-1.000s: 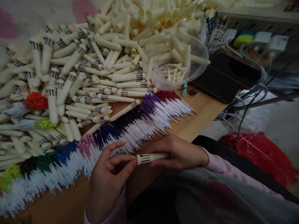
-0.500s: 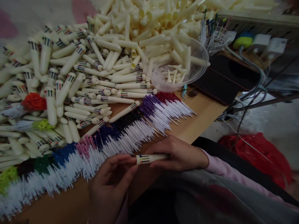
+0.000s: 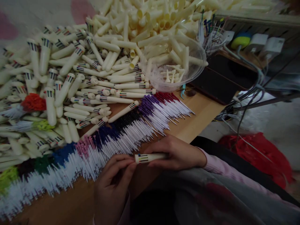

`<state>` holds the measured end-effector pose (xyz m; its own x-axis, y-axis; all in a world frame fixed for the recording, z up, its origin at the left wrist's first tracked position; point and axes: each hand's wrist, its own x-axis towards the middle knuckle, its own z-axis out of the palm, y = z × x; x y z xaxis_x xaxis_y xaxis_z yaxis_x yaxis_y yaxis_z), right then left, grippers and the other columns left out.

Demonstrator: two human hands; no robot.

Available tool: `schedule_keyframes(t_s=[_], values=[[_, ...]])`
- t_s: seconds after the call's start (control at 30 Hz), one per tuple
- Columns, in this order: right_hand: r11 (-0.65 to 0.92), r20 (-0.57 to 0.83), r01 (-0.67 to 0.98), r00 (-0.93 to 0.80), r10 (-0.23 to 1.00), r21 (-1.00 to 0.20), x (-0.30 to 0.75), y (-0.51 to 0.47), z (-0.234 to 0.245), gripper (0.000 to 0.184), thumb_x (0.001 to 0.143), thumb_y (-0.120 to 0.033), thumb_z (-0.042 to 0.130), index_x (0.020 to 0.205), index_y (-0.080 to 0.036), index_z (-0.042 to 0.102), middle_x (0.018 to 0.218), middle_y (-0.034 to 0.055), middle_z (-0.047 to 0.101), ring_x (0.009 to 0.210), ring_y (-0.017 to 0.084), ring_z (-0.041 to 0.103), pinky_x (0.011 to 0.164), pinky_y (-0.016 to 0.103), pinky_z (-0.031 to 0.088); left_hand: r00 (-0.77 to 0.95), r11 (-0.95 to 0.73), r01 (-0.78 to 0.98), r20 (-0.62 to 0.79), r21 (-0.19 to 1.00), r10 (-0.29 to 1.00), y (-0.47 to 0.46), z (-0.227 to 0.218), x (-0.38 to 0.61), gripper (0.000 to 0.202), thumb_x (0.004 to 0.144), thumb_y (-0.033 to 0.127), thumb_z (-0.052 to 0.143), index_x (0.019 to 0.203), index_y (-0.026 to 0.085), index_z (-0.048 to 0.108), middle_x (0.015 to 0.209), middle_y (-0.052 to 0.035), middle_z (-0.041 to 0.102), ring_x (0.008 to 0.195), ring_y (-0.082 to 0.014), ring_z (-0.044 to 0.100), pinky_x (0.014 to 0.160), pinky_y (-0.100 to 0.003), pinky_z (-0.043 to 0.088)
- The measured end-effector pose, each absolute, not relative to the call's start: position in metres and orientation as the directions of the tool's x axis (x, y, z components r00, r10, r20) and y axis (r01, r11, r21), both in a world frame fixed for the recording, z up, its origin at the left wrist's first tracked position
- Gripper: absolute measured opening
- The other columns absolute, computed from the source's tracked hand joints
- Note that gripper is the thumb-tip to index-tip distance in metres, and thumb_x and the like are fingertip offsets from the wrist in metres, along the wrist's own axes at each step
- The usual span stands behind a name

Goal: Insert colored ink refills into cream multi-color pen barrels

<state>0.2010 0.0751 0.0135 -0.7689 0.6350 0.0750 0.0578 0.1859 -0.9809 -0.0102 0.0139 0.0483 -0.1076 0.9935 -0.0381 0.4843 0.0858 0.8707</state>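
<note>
My right hand point(image 3: 177, 153) is wrapped round a cream multicolour pen point(image 3: 151, 157), which lies nearly level above the table's front edge. The pen's slotted end, with coloured sliders in it, points left. At that end the thumb and fingers of my left hand point(image 3: 117, 178) are closed together and touch the pen; any small part between them is hidden. Just beyond both hands runs a long row of white ink refills point(image 3: 126, 137), sorted by the colour of their tops: purple, dark red, black, blue, pink, green and yellow.
Many cream multicolour pens point(image 3: 70, 59) are heaped behind the refills, with hollow barrels point(image 3: 161, 15) at the back. A clear plastic tub point(image 3: 203, 62) holds barrels and small cream parts. Two dark phones point(image 3: 213, 82), chargers point(image 3: 259, 42) and cables lie right. A red bag point(image 3: 257, 156) rests below.
My left hand has moved slightly right, and its fingertips have closed in on the pen's slotted end. The right hand still holds the pen. The view has shifted a little.
</note>
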Motion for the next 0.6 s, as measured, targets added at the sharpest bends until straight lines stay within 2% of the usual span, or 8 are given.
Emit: schedule_keyframes(t_s=[0.13,0.37,0.53,0.6], values=[[0.180,0.058,0.073,-0.772,0.633,-0.981,0.2009,0.0749,0.0138,0.025,0.095,-0.028,0.063,0.112,-0.011,0.068,0.096,0.0076,0.074,0.080,0.013,0.066,0.071,0.021,0.049,-0.123,0.081,0.476,-0.025,0.875,0.992,0.0147,0.0490,-0.0086,0.009,0.078,0.024,0.075,0.070,0.027,0.078,0.079,-0.0009,0.073,0.073,-0.0154,0.068,0.067,-0.020,0.055],[0.169,0.056,0.068,-0.769,0.637,-0.983,0.2013,0.0751,0.0141,0.025,0.094,-0.027,0.064,0.112,-0.011,0.068,0.098,0.0083,0.074,0.082,0.014,0.067,0.073,0.021,0.050,-0.091,0.092,0.512,-0.052,0.854,0.994,0.0137,0.0471,-0.0104,0.011,0.082,0.026,0.071,0.074,0.029,0.077,0.084,0.0006,0.072,0.079,-0.0132,0.067,0.074,-0.017,0.053],[0.182,0.072,0.060,-0.763,0.642,-0.981,0.2007,0.0737,0.0110,0.028,0.093,-0.029,0.064,0.112,-0.009,0.069,0.095,0.0094,0.074,0.079,0.014,0.067,0.071,0.021,0.050,-0.063,0.054,0.542,-0.023,0.839,0.998,0.0116,0.0447,-0.0134,0.009,0.080,0.030,0.072,0.074,0.029,0.078,0.088,-0.0020,0.073,0.081,-0.0175,0.068,0.076,-0.022,0.055],[0.192,0.089,0.046,-0.762,0.641,-0.980,0.1999,0.0728,0.0087,0.032,0.094,-0.034,0.062,0.113,-0.009,0.069,0.097,0.0102,0.074,0.082,0.015,0.067,0.072,0.021,0.050,-0.103,0.031,0.520,0.027,0.854,0.994,0.0128,0.0441,-0.0160,0.005,0.076,0.033,0.076,0.072,0.030,0.079,0.086,-0.0025,0.074,0.078,-0.0188,0.068,0.074,-0.022,0.055]])
